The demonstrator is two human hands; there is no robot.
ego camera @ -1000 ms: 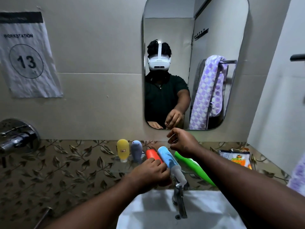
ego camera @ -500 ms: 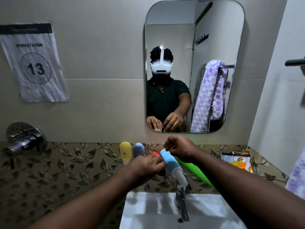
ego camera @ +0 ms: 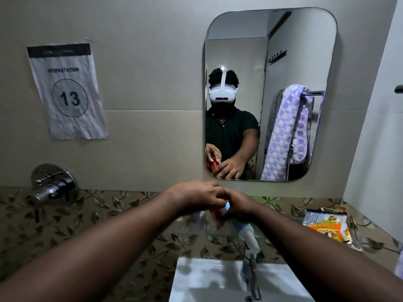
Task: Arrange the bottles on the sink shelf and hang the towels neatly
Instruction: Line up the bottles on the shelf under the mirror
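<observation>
Both my hands are meeting just below the mirror (ego camera: 270, 94), at about 12 o'clock from the sink (ego camera: 209, 280). My left hand (ego camera: 196, 198) is curling its fingers onto the top end of the red bottle (ego camera: 218, 216). My right hand (ego camera: 239, 207) is closing around the same spot from the 3 o'clock side, knuckles touching the left fingers. Which hand is carrying the red bottle I cannot tell; the fingertips are hiding each other. The mirror is showing both hands pinched onto something red.

The red bottle is sticking out under my hands, tilted, its lower end pointing toward 6 o'clock. The blue bottle (ego camera: 242, 228) is lying just beside it at 4 o'clock, angled down over the shelf edge, with its white cap (ego camera: 249, 240) hanging over the tap (ego camera: 253, 277). Only a sliver of blue is showing between my hands, so whether my right palm is touching it I cannot tell.

The glass shelf (ego camera: 192, 225) is running across under my wrists, above the sink. An orange packet (ego camera: 327, 227) is sitting at 3 o'clock on the ledge, well apart from the bottles. The purple checked towel (ego camera: 285, 131) is showing only in the mirror, draped over a rail. A wall valve (ego camera: 52, 188) is sitting at 9 o'clock, with the workstation 13 sign (ego camera: 67, 92) at 10 o'clock above it.
</observation>
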